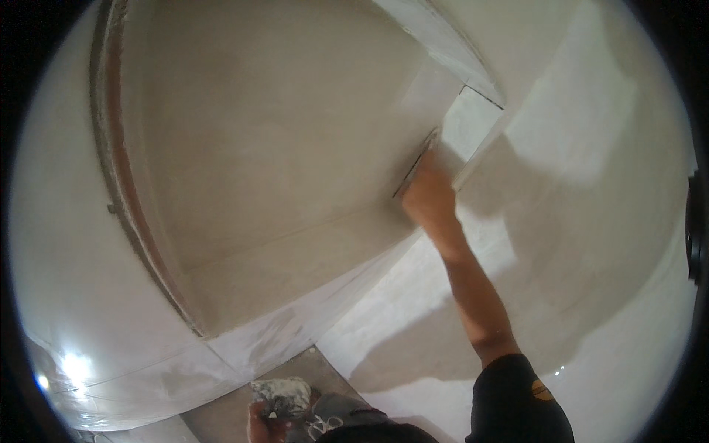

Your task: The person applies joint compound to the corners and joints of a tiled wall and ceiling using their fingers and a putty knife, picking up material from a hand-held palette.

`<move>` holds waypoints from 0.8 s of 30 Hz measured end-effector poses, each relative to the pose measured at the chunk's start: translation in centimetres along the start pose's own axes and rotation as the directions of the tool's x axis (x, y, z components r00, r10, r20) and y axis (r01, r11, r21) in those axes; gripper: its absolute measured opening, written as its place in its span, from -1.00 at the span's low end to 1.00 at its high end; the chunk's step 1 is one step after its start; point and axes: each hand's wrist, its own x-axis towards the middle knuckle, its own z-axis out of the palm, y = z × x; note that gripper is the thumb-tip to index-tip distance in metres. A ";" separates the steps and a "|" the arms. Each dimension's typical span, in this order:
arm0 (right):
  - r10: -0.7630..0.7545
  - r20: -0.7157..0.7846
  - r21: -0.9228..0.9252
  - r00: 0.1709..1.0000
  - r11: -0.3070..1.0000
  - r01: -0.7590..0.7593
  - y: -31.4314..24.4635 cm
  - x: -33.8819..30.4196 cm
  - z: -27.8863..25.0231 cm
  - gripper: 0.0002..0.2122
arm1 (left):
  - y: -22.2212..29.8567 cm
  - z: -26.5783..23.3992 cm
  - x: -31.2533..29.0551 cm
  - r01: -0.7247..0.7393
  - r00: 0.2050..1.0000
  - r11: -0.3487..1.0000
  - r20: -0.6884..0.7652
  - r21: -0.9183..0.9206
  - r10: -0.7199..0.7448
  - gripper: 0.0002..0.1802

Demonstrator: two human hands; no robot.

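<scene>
Amid pale walls [66, 244], a flat blade [415, 164] is gripped by the right hand [432, 196] at the beige panel [273, 133], judged mostly coated, patchy border [273, 336] perhaps left, while whether the left hand [260, 424] grips the whitish lump [286, 391] can't be told.

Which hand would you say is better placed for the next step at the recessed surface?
Probably the right hand: it is up at the recessed surface, holding a thin flat tool. The left hand is low in view, by a white-smeared object.
</scene>
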 end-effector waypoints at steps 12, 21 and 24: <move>0.075 -0.087 0.072 0.993 0.995 -0.069 -4.5 -1.4 -5.6 -0.33 | 0.6 -2.5 1.3 0.215 0.976 0.946 0.032 -0.244 -0.214 -0.58; 0.045 0.246 0.049 0.968 0.997 -0.058 -6.9 -6.4 -4.6 -0.26 | 2.0 -2.0 1.6 0.137 0.984 0.985 0.101 0.107 -0.147 -0.47; 0.023 -0.062 0.125 0.998 0.992 -0.016 -7.0 -2.5 -7.0 -0.23 | 2.6 -1.8 2.0 0.140 0.983 0.970 0.093 0.197 -0.161 -0.49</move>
